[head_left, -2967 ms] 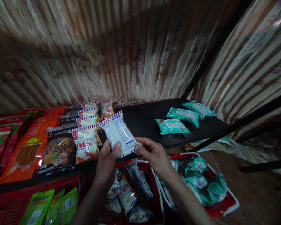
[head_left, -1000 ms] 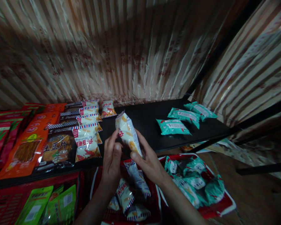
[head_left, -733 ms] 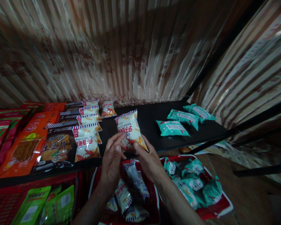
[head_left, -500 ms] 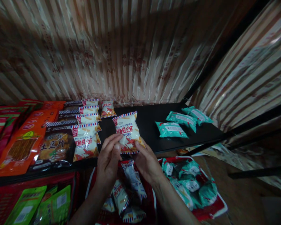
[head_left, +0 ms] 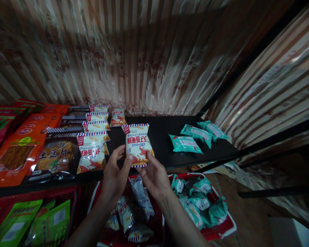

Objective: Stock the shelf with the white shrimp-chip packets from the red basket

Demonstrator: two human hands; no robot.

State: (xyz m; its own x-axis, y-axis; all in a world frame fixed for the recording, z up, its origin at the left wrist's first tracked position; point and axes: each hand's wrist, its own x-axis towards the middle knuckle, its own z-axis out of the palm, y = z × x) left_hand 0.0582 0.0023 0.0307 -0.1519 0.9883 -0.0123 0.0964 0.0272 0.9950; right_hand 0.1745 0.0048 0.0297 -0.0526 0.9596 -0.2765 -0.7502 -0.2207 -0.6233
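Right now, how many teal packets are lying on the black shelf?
3: the front teal packet, the middle teal packet behind it, and the rear teal packet farthest right. All lie right of the held white packet; none appears hidden.

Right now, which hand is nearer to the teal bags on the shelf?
Right: the right hand is left of, and in front of, the teal bags; the left hand is farther left.

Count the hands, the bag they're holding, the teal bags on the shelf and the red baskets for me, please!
Hands: 2, the left hand and the right hand
Held white snack bag: 1
Teal bags on the black shelf: 3
Red baskets: 3, left basket, middle basket and right basket
Total: 9
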